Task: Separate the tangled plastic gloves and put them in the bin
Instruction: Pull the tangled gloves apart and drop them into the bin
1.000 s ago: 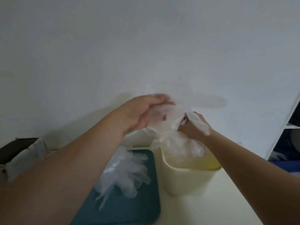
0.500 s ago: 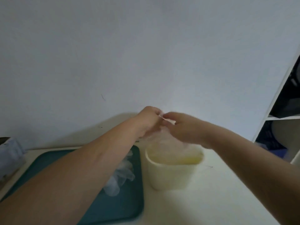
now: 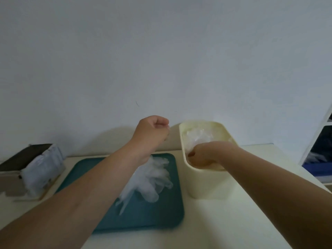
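My left grip [image 3: 151,131] hangs curled in a fist above the teal tray [image 3: 158,214] with nothing visible in it. My right grip [image 3: 206,155] sits inside the cream bin [image 3: 206,186], fingers bent beside the crumpled gloves [image 3: 199,136] — whether pinching them, I cannot tell. A tangled glove pile [image 3: 152,178] lies on the tray.

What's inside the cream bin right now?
Crumpled clear gloves fill the far end of the bin, and the right hand reaches into the near end. The hand covers whatever lies beneath it, and the bin's bottom cannot be seen.
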